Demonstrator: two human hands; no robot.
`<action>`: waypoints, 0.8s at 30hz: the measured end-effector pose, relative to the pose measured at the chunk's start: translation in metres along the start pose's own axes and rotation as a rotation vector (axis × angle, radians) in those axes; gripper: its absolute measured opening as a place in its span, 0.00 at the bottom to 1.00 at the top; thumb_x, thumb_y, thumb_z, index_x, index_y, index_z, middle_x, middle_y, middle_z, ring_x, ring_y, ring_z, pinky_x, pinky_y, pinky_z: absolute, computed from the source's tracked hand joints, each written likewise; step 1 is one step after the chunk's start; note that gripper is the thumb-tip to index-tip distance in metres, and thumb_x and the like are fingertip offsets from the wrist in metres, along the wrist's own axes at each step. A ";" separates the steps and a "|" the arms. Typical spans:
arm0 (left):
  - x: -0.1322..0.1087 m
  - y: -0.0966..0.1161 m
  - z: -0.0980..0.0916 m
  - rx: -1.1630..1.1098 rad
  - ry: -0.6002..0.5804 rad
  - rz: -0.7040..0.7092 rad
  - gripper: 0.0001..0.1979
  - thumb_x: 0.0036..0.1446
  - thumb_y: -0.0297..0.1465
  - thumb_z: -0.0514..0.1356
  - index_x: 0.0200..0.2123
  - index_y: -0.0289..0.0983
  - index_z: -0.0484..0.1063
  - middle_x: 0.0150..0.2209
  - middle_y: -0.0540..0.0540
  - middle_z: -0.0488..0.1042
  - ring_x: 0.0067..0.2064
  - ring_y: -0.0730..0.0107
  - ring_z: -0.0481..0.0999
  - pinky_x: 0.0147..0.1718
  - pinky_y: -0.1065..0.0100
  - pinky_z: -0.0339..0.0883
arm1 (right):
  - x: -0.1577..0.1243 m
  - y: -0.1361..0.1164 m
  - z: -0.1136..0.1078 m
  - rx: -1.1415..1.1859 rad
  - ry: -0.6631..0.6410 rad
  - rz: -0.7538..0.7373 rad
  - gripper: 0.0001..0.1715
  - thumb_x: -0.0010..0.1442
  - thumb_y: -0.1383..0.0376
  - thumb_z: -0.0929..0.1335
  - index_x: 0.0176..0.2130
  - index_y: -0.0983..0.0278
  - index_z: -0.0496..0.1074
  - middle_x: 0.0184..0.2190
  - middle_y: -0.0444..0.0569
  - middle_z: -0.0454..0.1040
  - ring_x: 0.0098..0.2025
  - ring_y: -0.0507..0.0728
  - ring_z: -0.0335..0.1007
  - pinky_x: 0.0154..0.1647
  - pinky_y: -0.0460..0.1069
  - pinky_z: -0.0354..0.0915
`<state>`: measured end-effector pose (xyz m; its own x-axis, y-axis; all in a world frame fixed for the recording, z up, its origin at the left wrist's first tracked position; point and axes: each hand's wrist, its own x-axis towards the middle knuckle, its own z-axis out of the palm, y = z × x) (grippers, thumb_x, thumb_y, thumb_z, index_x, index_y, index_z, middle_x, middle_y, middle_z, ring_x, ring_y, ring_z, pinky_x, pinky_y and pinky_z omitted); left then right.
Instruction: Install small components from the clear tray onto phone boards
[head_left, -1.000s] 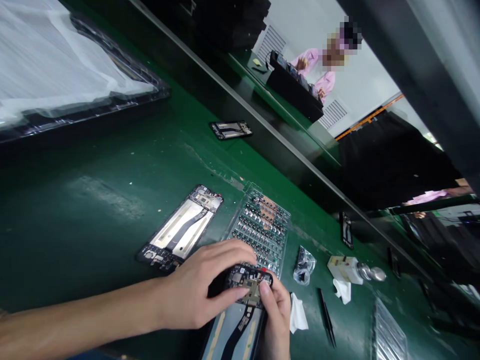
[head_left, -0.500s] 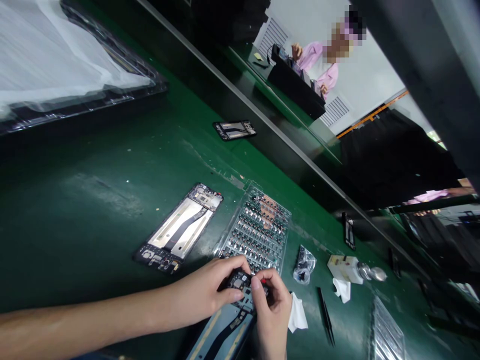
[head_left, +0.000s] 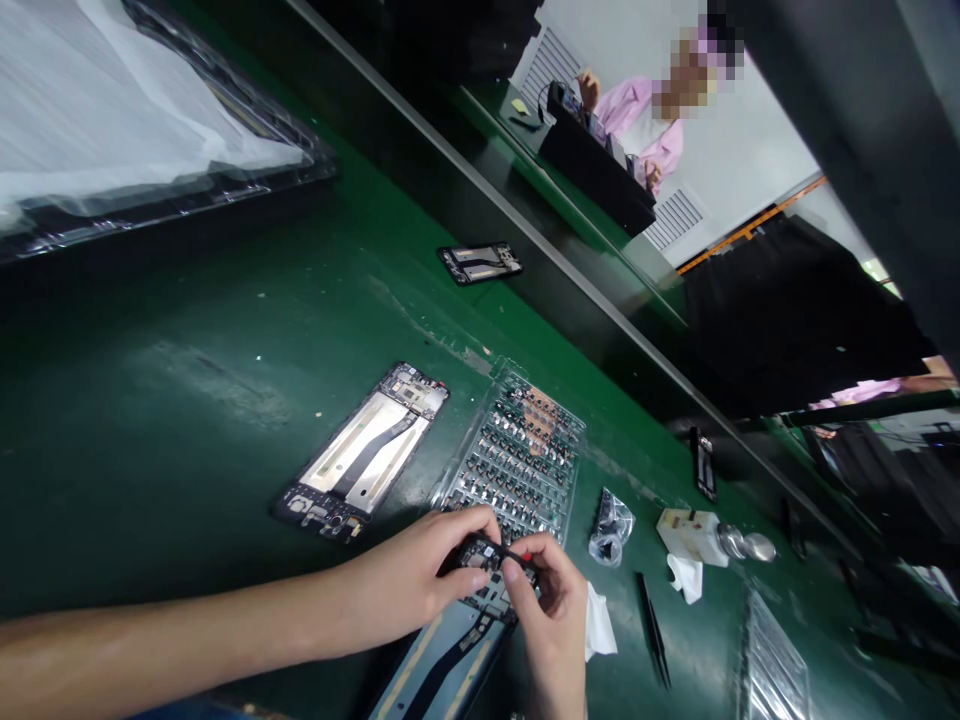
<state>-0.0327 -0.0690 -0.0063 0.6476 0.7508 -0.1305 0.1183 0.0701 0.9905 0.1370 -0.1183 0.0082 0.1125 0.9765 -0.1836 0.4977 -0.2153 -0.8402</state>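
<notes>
Head view, steeply tilted, looks down on a green tabletop [head_left: 150, 420] and two bare hands working close together. The left hand [head_left: 405, 580] reaches in from the side, its fingers curled around a small black circuit board [head_left: 484, 553]. The right hand [head_left: 551, 620] comes up from below, its fingertips [head_left: 514, 572] pinching the far end of the board beside a speck of red. Both hands are closed on it, and the fingers hide most of its detail. The board sits at the upper end of a phone frame [head_left: 442, 665] with a black flex cable, though whether the two are joined can't be told from here.

Just beyond the hands lies a clear plastic tray [head_left: 544, 395] packed with rows of small parts. A second phone frame [head_left: 360, 455] lies beside it, and a third [head_left: 480, 263] sits farther off. To the right are a white wipe [head_left: 598, 625], black tweezers [head_left: 652, 630], a clear bag [head_left: 611, 527] of black parts and a white bottle [head_left: 694, 538] with a metal tip. Across the way, a co-worker [head_left: 637, 110] in a pink smock stands behind a black rack [head_left: 596, 175].
</notes>
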 end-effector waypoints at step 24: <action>0.005 -0.006 0.001 -0.065 0.054 0.031 0.05 0.56 0.29 0.53 0.28 0.36 0.63 0.24 0.55 0.58 0.26 0.75 0.56 0.25 0.74 0.50 | 0.005 0.005 0.010 0.100 -0.059 -0.010 0.09 0.58 0.61 0.64 0.28 0.63 0.64 0.24 0.41 0.62 0.28 0.51 0.57 0.29 0.44 0.54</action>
<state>-0.0291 -0.0664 -0.0130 0.6084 0.7875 -0.0988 0.0489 0.0871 0.9950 0.1310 -0.1148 -0.0019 0.0559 0.9777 -0.2023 0.4101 -0.2072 -0.8882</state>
